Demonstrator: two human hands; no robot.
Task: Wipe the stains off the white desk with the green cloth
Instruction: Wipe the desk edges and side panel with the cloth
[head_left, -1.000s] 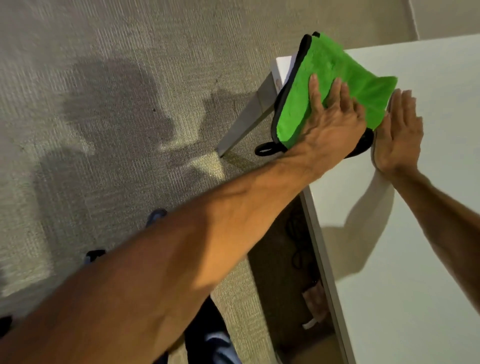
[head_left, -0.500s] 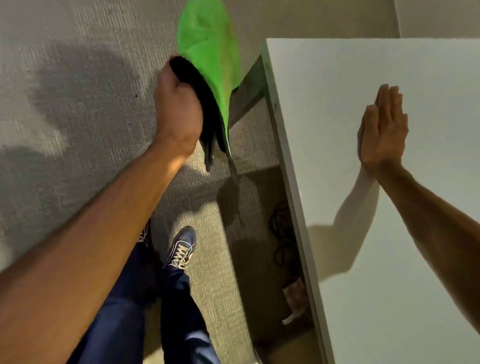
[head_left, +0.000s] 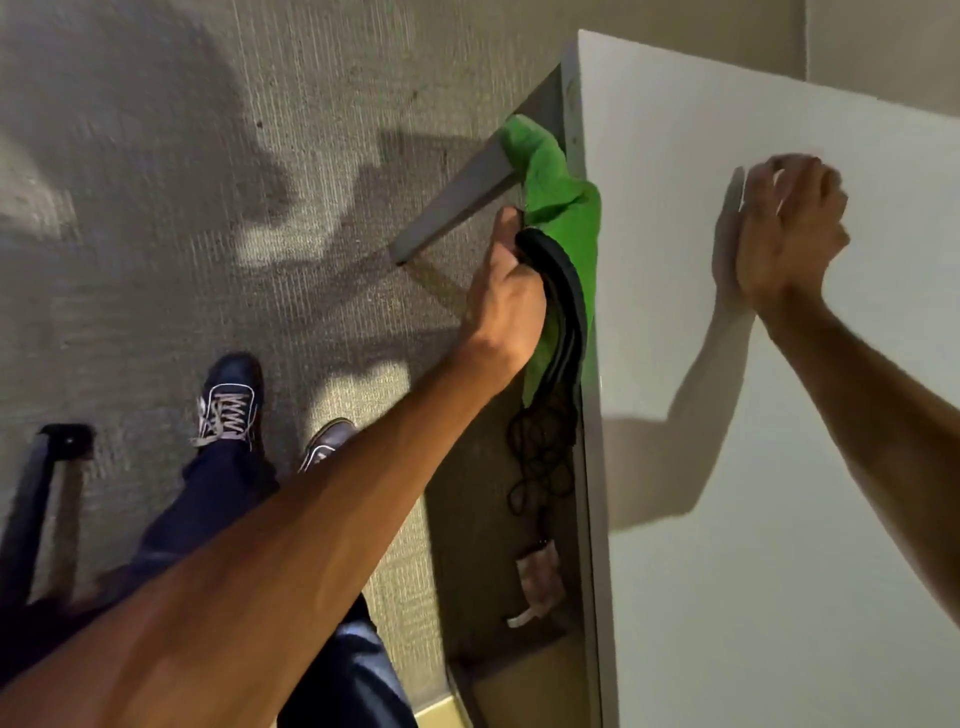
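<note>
My left hand (head_left: 506, 296) grips the green cloth (head_left: 563, 208) with its black trim, bunched, right against the left side edge of the white desk (head_left: 753, 519). The cloth hangs beside the desk's edge, off the top surface, with green folds above my fist and black edging trailing below. My right hand (head_left: 787, 234) rests on the desk top to the right, blurred, with its fingers curled and nothing seen in them. I see no distinct stains on the visible desk surface.
A grey desk leg (head_left: 457, 208) slants out over the carpet (head_left: 208, 208) at the far left corner. A tangle of black cable (head_left: 540, 457) lies under the desk. My shoes (head_left: 231, 400) stand on the carpet, and a dark chair base (head_left: 47, 493) sits at the lower left.
My left hand lifted the cloth off the desk's corner, swung it out over the carpet, then brought it back against the desk's left edge. My right hand's flat fingers have curled.
</note>
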